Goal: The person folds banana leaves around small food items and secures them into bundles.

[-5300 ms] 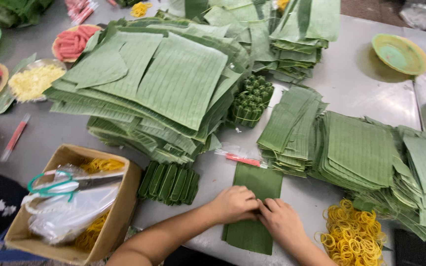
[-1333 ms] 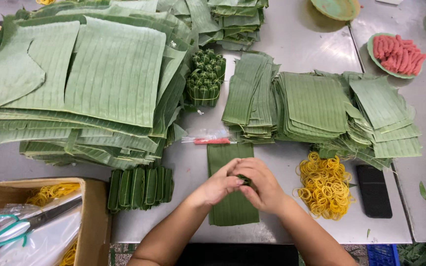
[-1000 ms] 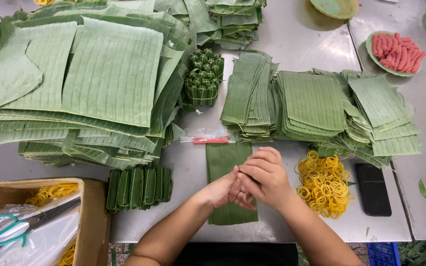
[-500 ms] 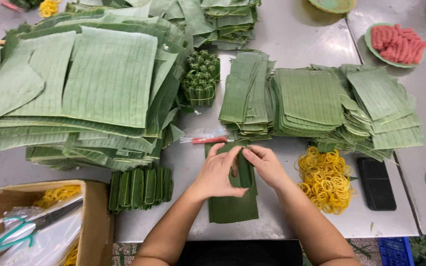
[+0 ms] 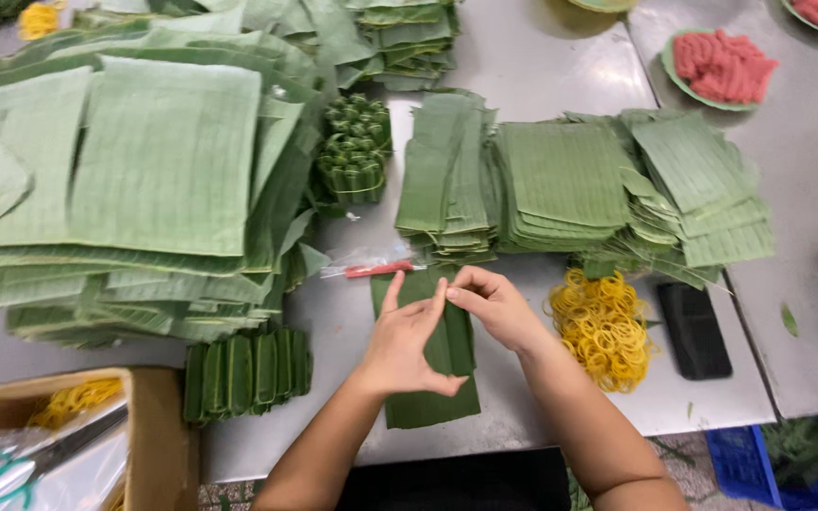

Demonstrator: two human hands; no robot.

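Banana-leaf strips [image 5: 428, 364] lie in a small dark green stack at the near edge of the steel table [image 5: 542, 66], right under both hands. Starting far left: a cardboard box [image 5: 158, 445] with yellow bands inside, then a row of folded leaf packets [image 5: 243, 371], and above them a big pile of broad leaves [image 5: 134, 170]. Now the left hand [image 5: 407, 341] rests on the strips, fingers spread loose and thumb out, gripping nothing I can make out. The right hand [image 5: 494, 305] hovers just beside it, thumb and forefinger pinched together (whatever sits between them is too small to tell). Further right, a heap of yellow rubber bands [image 5: 606, 326], then a black phone [image 5: 695, 331].
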